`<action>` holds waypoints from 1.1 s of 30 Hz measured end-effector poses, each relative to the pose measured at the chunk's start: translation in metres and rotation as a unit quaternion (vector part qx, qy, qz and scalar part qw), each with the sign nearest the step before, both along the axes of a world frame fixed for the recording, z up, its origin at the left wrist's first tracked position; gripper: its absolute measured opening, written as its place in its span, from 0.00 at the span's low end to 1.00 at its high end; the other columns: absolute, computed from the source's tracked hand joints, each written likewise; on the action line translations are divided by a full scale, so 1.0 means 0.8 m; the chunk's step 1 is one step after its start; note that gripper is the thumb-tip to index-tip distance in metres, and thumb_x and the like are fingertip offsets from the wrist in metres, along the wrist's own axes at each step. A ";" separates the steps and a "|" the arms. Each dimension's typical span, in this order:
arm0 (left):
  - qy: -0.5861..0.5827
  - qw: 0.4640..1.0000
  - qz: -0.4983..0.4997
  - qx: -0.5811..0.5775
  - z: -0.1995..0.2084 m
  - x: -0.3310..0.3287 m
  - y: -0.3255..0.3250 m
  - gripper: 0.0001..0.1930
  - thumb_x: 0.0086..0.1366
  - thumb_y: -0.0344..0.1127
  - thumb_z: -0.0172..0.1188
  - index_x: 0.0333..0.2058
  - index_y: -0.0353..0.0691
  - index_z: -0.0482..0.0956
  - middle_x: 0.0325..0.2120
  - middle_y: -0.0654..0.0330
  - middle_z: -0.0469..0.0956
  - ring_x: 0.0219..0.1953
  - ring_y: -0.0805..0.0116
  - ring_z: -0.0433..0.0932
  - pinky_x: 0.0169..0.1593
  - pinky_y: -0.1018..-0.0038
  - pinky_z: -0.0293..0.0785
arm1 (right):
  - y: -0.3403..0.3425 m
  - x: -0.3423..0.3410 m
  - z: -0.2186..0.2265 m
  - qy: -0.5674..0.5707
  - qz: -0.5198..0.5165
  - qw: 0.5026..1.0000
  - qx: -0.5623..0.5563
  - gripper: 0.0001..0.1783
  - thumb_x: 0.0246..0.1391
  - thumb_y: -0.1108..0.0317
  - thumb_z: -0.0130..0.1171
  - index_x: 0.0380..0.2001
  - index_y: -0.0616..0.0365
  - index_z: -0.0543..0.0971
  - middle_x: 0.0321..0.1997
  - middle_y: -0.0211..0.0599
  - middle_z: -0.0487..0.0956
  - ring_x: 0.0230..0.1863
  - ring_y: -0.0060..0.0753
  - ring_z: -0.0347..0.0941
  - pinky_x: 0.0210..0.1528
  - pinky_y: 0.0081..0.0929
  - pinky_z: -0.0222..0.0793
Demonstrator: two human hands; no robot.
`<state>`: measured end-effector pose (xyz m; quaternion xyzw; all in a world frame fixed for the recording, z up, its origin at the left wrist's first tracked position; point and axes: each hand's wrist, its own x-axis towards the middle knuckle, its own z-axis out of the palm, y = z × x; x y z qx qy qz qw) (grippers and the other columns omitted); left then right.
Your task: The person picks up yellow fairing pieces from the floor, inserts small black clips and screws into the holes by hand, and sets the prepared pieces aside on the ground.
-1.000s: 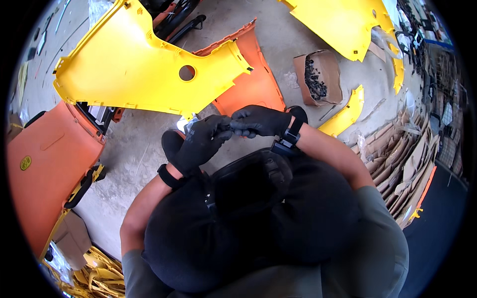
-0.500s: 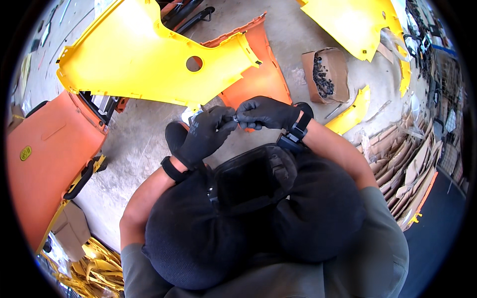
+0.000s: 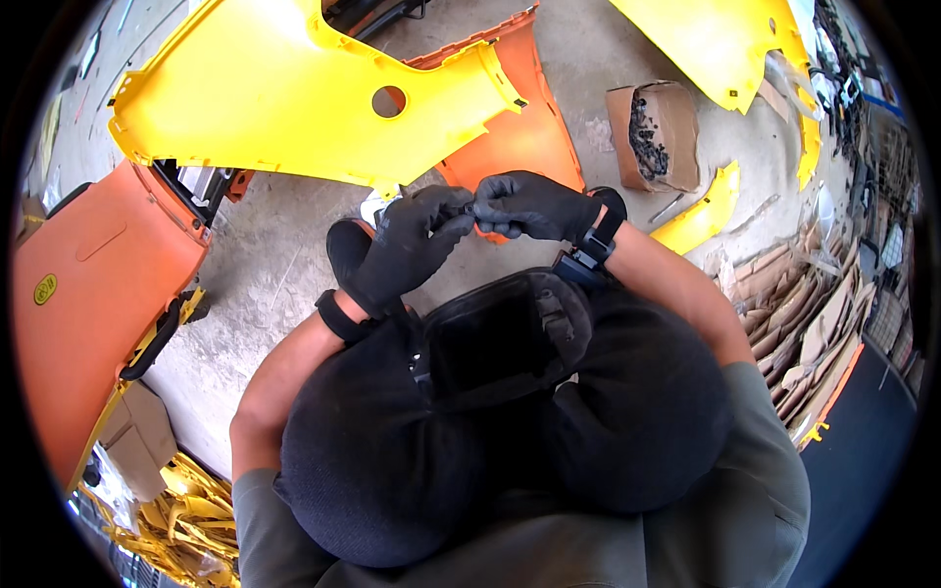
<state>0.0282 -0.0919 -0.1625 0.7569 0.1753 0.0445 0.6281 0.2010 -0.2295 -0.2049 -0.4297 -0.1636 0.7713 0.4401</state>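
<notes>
Both my hands wear dark gloves and meet fingertip to fingertip above my knees. My left hand (image 3: 410,241) is closed in a pinch, and my right hand (image 3: 534,207) pinches against it from the other side. Something small and dark sits between the fingertips, too tiny and covered to name. Just beyond my hands lies a large yellow plastic panel (image 3: 284,98) with a round hole and clips along its edge. An orange panel (image 3: 524,137) rests partly beneath it. An open black pouch (image 3: 485,343) lies at my waist.
A cardboard box (image 3: 676,137) of small black parts stands ahead right, near a narrow yellow piece (image 3: 708,211). Another yellow panel (image 3: 701,44) lies farther off. At left is a big orange panel (image 3: 98,294). Flattened cardboard (image 3: 799,314) is stacked at right, yellow scraps (image 3: 181,519) lower left.
My hands stay pinched together at the fingertips, with slight finger movement. The view has shifted a little, so the hands and box appear somewhat higher.
</notes>
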 end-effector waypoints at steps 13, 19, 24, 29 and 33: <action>0.029 0.999 -0.010 0.041 0.005 0.004 0.006 0.09 0.61 0.29 0.60 0.40 0.33 0.76 0.26 0.58 0.79 0.25 0.75 0.75 0.31 0.78 0.72 | 0.006 -0.004 0.011 -0.012 -0.018 0.999 -0.044 0.15 0.60 0.56 0.55 0.34 0.59 0.76 0.29 0.28 0.77 0.24 0.13 0.68 0.26 0.12 0.67; 0.032 0.993 -0.060 0.095 -0.004 -0.001 0.006 0.09 0.59 0.28 0.62 0.38 0.33 0.76 0.25 0.54 0.78 0.24 0.68 0.76 0.30 0.74 0.71 | 0.008 0.000 0.015 -0.077 0.059 0.994 -0.047 0.14 0.59 0.56 0.56 0.32 0.58 0.77 0.26 0.26 0.76 0.23 0.14 0.67 0.27 0.12 0.66; 0.043 0.989 -0.077 0.116 -0.006 0.000 0.005 0.07 0.57 0.26 0.61 0.36 0.33 0.76 0.26 0.51 0.78 0.26 0.60 0.77 0.32 0.71 0.72 | 0.006 0.000 0.018 -0.070 0.047 0.995 -0.050 0.13 0.59 0.58 0.56 0.32 0.59 0.77 0.25 0.27 0.75 0.23 0.14 0.68 0.26 0.12 0.65; 0.032 0.992 -0.073 0.094 -0.003 0.002 0.002 0.05 0.55 0.26 0.58 0.32 0.37 0.74 0.25 0.50 0.75 0.28 0.53 0.75 0.32 0.65 0.69 | 0.007 -0.002 0.018 -0.056 0.037 0.997 -0.044 0.14 0.59 0.58 0.55 0.32 0.59 0.76 0.25 0.28 0.75 0.24 0.15 0.68 0.26 0.12 0.64; 0.034 0.990 -0.079 0.108 -0.004 0.001 0.006 0.05 0.55 0.26 0.58 0.32 0.37 0.75 0.25 0.51 0.75 0.29 0.52 0.75 0.33 0.65 0.69 | 0.010 -0.010 0.026 -0.081 -0.001 0.995 -0.059 0.12 0.58 0.60 0.57 0.33 0.59 0.75 0.25 0.29 0.75 0.25 0.16 0.69 0.27 0.13 0.66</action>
